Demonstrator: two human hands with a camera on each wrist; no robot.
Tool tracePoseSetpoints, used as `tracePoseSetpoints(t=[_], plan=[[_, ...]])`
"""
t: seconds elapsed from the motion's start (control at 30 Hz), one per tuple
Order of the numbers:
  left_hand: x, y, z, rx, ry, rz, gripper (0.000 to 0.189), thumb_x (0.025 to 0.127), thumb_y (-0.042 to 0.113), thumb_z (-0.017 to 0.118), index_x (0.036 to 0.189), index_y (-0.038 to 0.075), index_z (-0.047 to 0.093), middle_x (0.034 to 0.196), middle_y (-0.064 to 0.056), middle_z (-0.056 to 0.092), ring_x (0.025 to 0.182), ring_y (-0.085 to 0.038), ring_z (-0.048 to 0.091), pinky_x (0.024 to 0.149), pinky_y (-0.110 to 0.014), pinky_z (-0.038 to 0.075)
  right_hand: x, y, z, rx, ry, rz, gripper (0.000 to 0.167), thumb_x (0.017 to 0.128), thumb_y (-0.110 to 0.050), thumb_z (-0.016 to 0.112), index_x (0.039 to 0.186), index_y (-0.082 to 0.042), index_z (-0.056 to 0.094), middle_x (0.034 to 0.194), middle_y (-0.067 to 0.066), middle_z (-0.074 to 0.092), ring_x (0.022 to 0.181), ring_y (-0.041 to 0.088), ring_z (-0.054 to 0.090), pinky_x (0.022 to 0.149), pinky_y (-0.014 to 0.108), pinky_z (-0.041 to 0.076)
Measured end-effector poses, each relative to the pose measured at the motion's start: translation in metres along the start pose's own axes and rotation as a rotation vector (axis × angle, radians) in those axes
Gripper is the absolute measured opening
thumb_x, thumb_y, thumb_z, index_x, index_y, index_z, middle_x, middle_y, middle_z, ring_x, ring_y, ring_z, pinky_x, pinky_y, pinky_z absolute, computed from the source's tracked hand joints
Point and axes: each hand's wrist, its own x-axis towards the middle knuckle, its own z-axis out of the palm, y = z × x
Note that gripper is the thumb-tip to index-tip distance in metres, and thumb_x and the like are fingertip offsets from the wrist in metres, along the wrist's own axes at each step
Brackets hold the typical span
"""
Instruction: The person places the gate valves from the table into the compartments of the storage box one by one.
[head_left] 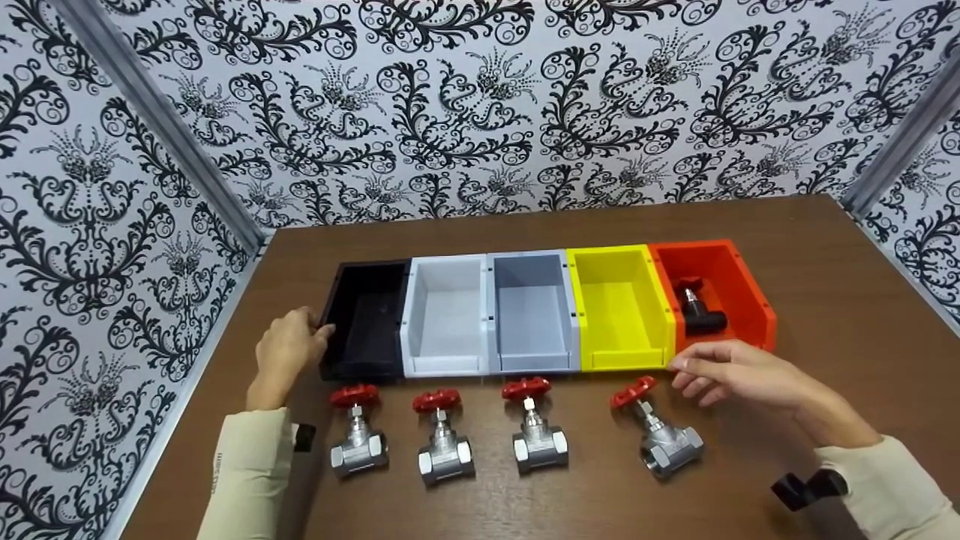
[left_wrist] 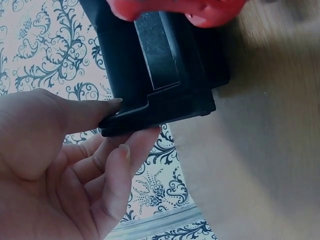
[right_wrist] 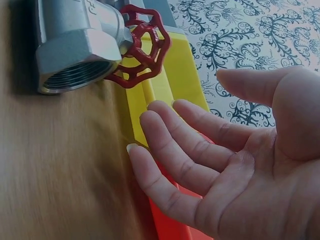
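My left hand (head_left: 292, 346) grips the outer side wall of the black bin (head_left: 367, 369), thumb inside the rim and fingers outside, as the left wrist view shows. My right hand (head_left: 757, 379) is in front of the red bin (head_left: 763, 313), near the corner it shares with the yellow bin (head_left: 626, 361). Its fingers are relaxed and spread in the right wrist view, holding nothing. Inside the red bin lies a black fitting with a handle (head_left: 701, 315). Closest to the right hand is a silver valve (head_left: 670, 448) with a red handwheel (right_wrist: 145, 47), lying on the table.
White (head_left: 448, 367) and grey (head_left: 534, 363) bins stand between the black and yellow ones, all in one row. Three more red-wheeled valves, a left one (head_left: 358, 450), a second (head_left: 445, 454) and a third (head_left: 539, 444), lie before them on the brown table (head_left: 510, 510). Patterned walls (head_left: 480, 112) surround it.
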Motion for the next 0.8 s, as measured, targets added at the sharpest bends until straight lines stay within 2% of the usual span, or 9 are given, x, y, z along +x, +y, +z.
tracePoseSetpoints(t=[0.13,0.37,0.8], plan=[[0.0002,-0.0012,-0.0004,-0.013,-0.018,-0.004,0.03,0.096,0.033,0.06,0.102,0.003,0.06,0.109,-0.028,0.065,0.101,-0.05,0.062,0.077,-0.059,0.047,0.0014,0.0037,0.002,0.027,-0.014,0.003,0.042,0.103,-0.027,0.053,0.124,0.009,0.056,0.108,0.019,0.067,0.097,0.029,0.066,0.083,0.035,0.057],[-0.0012,-0.0009,0.0,-0.028,-0.001,0.001,0.028,0.095,0.033,0.06,0.096,0.005,0.059,0.105,-0.026,0.066,0.098,-0.049,0.062,0.075,-0.059,0.046,0.0038,0.0064,0.0044,0.032,-0.027,0.037,0.041,0.103,-0.03,0.054,0.124,0.006,0.058,0.111,0.016,0.067,0.099,0.028,0.064,0.084,0.033,0.055],[-0.0021,0.0001,-0.0006,-0.019,0.002,0.01,0.027,0.096,0.032,0.06,0.097,0.005,0.058,0.104,-0.027,0.066,0.096,-0.049,0.062,0.075,-0.058,0.046,0.0049,0.0088,0.0088,0.032,-0.049,0.065,0.044,0.103,-0.032,0.052,0.125,0.006,0.058,0.113,0.016,0.065,0.1,0.027,0.063,0.085,0.034,0.055]])
